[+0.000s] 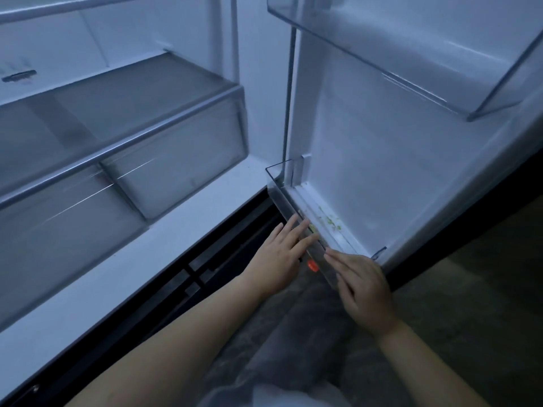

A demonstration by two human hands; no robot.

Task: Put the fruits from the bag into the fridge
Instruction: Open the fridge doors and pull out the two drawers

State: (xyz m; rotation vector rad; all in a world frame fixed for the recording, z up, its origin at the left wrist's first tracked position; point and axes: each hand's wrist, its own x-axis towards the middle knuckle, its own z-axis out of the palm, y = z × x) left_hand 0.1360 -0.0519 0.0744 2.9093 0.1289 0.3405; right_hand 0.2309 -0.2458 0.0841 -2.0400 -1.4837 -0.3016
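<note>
The fridge (182, 218) stands open, its door swung to the right. Both hands lie flat, fingers straight and spread, against the clear front wall of the lower door bin (282, 198): the left hand (279, 254) nearer the hinge, the right hand (361, 286) nearer the outer end. Blurred green bits (332, 223) lie inside that bin. A small orange-red thing (312, 265) shows between the hands; what it is, I cannot tell.

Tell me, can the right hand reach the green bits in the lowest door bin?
Probably yes. The right hand lies at the door bin wall, the bin is open on top, and nothing covers the green bits.
</note>
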